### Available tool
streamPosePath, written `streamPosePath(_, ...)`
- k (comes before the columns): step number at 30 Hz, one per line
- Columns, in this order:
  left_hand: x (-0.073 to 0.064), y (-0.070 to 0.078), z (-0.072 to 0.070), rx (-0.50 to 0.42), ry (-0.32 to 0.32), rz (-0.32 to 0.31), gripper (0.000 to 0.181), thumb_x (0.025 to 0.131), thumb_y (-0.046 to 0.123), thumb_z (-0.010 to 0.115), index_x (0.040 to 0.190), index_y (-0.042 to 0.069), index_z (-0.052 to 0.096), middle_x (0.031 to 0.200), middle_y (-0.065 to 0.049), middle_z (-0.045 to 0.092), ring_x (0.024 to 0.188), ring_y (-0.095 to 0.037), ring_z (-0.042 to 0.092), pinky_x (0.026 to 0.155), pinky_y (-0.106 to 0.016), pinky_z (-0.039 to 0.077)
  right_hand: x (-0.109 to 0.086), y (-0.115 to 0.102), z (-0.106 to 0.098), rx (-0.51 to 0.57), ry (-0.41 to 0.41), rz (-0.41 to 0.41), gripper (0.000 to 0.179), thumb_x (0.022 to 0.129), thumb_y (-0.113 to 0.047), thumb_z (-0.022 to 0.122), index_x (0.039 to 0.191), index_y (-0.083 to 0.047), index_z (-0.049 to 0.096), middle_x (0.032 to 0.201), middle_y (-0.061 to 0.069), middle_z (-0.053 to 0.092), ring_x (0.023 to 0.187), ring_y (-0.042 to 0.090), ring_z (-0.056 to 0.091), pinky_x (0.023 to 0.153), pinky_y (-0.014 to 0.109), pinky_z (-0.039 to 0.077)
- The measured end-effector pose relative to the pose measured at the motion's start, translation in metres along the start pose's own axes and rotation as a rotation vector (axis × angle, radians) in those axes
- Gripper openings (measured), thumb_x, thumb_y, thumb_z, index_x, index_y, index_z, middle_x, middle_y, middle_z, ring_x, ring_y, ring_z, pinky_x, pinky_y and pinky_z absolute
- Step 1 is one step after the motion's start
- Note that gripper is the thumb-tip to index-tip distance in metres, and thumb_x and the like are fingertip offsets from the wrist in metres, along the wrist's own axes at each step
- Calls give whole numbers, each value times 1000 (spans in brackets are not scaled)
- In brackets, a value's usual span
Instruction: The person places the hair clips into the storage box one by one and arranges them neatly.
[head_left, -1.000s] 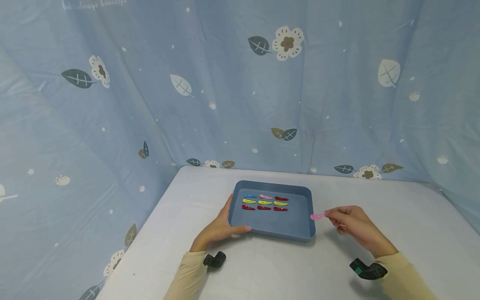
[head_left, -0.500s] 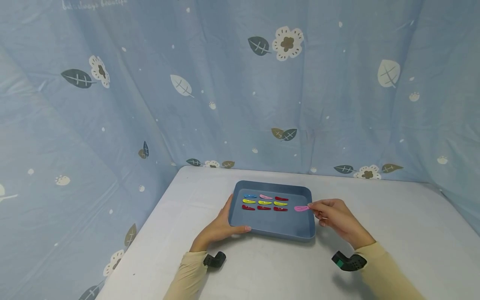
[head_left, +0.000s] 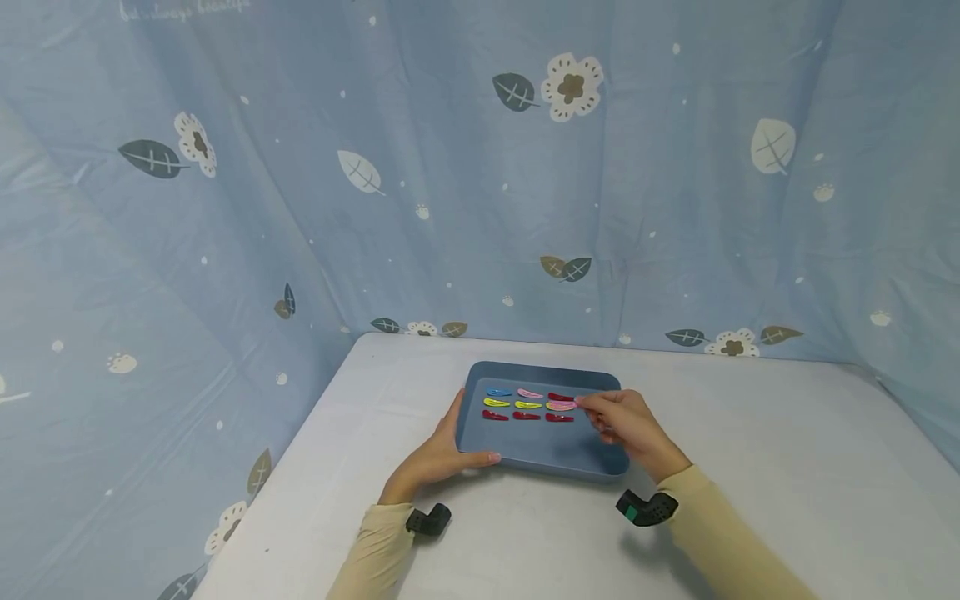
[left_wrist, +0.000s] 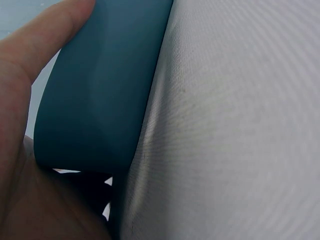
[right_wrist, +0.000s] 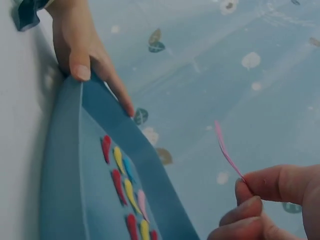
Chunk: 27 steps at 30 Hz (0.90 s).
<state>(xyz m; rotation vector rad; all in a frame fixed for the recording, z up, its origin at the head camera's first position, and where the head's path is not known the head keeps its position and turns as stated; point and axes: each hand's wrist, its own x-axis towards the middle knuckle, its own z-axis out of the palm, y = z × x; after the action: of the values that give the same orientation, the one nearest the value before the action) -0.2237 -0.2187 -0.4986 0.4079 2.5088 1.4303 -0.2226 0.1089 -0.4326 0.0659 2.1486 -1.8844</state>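
My right hand (head_left: pixel 626 425) pinches a pink hair clip (right_wrist: pixel 228 157) by one end between thumb and index finger. In the right wrist view the clip is seen edge-on, raised over the blue-grey tray (head_left: pixel 540 458). From the head view it overlaps the yellow clip at the right end of the middle row. My left hand (head_left: pixel 437 458) holds the tray's near left corner, thumb along the front wall and fingers along the left side. Inside the tray lie hair clips in three rows: blue (head_left: pixel 498 392), pink (head_left: pixel 530 393) and red at the back, yellow (head_left: pixel 497 402) in the middle, red (head_left: pixel 527 416) in front.
The tray stands on a white-covered table (head_left: pixel 750 467). A blue curtain (head_left: pixel 450 167) with leaves and flowers hangs behind and to the left. Black wrist cameras (head_left: pixel 429 520) sit on both wrists, the right camera (head_left: pixel 647 507) just off the tray's near right corner.
My right hand has moved left and away from me, carrying the pink hair clip from beside the tray's right wall to above the rows. The left hand and the tray stay put.
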Motion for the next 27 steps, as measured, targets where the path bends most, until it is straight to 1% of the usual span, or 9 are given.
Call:
streamPosePath(4,-1,0,0,0,-6,8,136,76,52,88,168,19,-5,176,-7,10,161,-33,14,124,-66,23,7,3,14,21,22,6,30,100,-29,68,79,-8,63,63,-5,45,59,11,41,52,24,34)
streamPosePath(7,-2,1,-1,2,-6,2,136,75,52,89,168,19,-6,176,-6,10,161,-32,14,125,-65,22,11,5,24,49,35,16,28,100,-28,68,94,-2,70,63,-4,43,59,11,39,52,24,32)
streamPosePath(10,-1,0,-1,2,-1,0,136,75,53,89,168,20,-5,176,-6,11,161,-32,15,125,-65,22,17,7,33,86,42,25,32,99,-26,68,107,4,71,62,-4,41,59,11,37,51,24,30)
streamPosePath(11,-1,0,-1,1,-2,-4,136,75,53,89,168,21,-5,176,-5,11,161,-31,15,126,-64,21,19,8,36,101,43,28,33,99,-25,68,109,6,70,62,-4,40,59,11,37,51,23,30)
streamPosePath(14,-1,0,0,0,-1,0,136,75,53,89,168,20,-5,176,-6,11,161,-31,15,126,-64,21,23,11,44,140,45,37,28,98,-21,69,105,6,71,62,-4,39,57,11,35,50,23,29)
streamPosePath(17,-1,0,0,-3,-4,3,136,75,52,89,168,20,-6,176,-6,11,161,-31,15,126,-63,22,25,13,52,172,44,52,21,98,-19,69,93,1,71,61,-4,40,55,10,36,48,22,29)
streamPosePath(19,-1,0,0,-4,-4,2,137,75,52,89,168,20,-6,176,-7,11,161,-31,15,126,-63,22,27,13,57,187,37,65,20,97,-19,70,88,-2,70,61,-5,41,53,9,36,48,21,29)
streamPosePath(24,-1,0,-1,7,-2,-3,137,76,54,88,168,19,-6,176,-9,10,161,-33,16,125,-64,24,30,12,69,207,19,85,19,95,-19,72,86,-3,66,61,-6,45,51,7,37,46,20,28)
streamPosePath(27,-1,0,-1,9,-1,-4,137,75,54,89,168,19,-7,176,-8,11,161,-33,16,125,-62,24,32,13,74,220,21,99,19,93,-18,74,84,-3,65,60,-6,46,49,7,38,45,20,28)
